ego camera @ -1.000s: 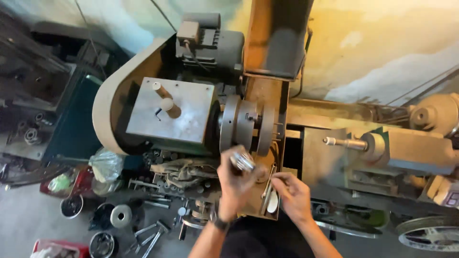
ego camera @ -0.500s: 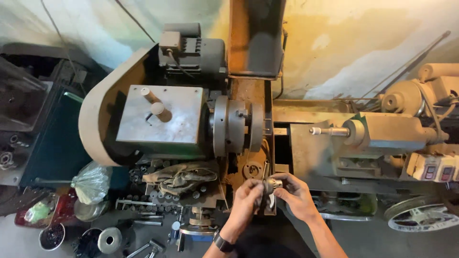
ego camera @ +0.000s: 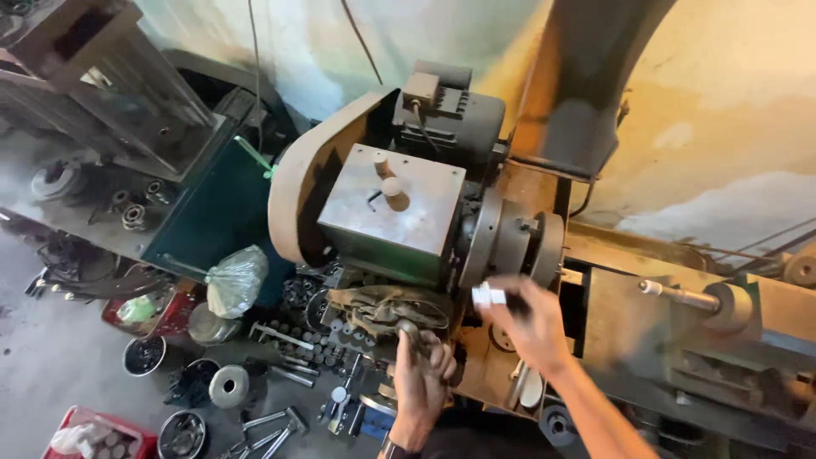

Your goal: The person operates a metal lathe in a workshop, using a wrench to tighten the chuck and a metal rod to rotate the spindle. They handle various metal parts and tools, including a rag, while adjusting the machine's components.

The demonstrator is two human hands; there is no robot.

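While the right hand lifts a small silvery metal part, pinched in its fingertips, toward the lathe chuck at its 12 o'clock, the left hand is closed around a lever at 9 o'clock of the right; the part looks not yet seated in the chuck, so mounting and clamping remain
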